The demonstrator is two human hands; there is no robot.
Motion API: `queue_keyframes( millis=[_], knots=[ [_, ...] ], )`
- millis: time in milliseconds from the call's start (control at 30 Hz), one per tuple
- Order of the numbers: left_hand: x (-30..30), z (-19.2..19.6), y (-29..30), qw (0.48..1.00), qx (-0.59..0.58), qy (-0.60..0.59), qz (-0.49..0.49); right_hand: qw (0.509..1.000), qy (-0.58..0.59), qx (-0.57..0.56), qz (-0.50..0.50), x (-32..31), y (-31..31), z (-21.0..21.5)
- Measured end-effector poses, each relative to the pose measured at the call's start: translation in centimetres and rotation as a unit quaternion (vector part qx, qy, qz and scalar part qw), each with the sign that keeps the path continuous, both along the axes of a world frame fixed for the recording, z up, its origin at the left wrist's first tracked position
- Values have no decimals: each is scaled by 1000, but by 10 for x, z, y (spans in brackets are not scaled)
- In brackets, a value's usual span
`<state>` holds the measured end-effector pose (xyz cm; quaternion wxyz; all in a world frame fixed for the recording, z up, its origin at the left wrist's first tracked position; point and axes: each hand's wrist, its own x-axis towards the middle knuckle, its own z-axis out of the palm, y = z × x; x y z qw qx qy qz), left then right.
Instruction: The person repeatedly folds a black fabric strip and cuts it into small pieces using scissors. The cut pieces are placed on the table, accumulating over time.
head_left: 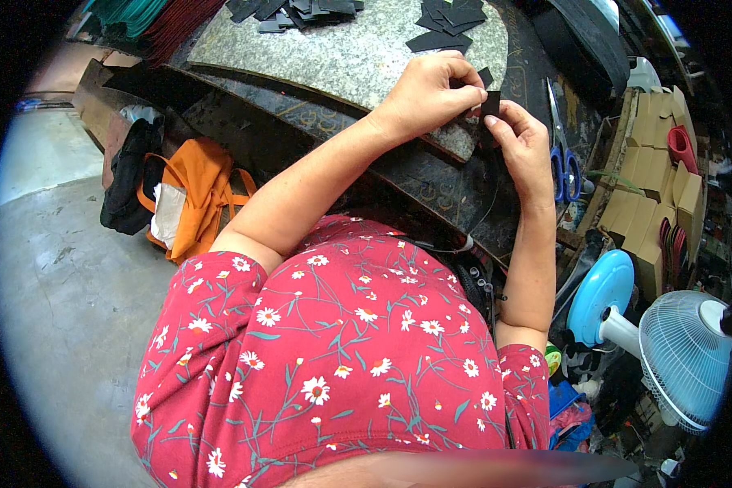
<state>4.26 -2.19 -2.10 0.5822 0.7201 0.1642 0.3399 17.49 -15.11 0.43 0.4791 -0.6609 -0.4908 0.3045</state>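
Note:
My left hand (431,91) and my right hand (522,146) meet above the right edge of a grey speckled slab (333,57). Between them is a small black flat piece (491,103), pinched by both thumbs and fingertips. Another dark corner shows above the left fingers; whether it belongs to the same piece I cannot tell. A loose pile of black flat pieces (449,24) lies on the slab just beyond my left hand. Farther left at the back sits a second pile of black pieces (297,11).
Blue-handled scissors (567,172) lie right of my right hand. Cardboard boxes (638,207) and a blue fan (683,358) stand at the right. An orange bag (199,191) hangs by the table's left side. A large black roll (581,53) is at the back right.

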Motion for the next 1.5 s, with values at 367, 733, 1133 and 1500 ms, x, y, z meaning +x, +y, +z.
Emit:
queue_keyframes(
  millis=[367, 733, 1133, 1500],
  knots=[
    [-1, 7, 0, 997, -56, 33, -39, 970, 208, -19, -120, 4, 1, 1],
    [0, -4, 10, 995, -47, 38, -84, 976, -195, 14, -94, 3, 1, 1],
    [-4, -2, 12, 987, -92, 11, -134, 934, -349, -11, -72, -1, 7, 12],
    [-5, -4, 13, 987, -84, 19, -138, 917, -391, -50, -68, -4, 9, 11]
  ],
)
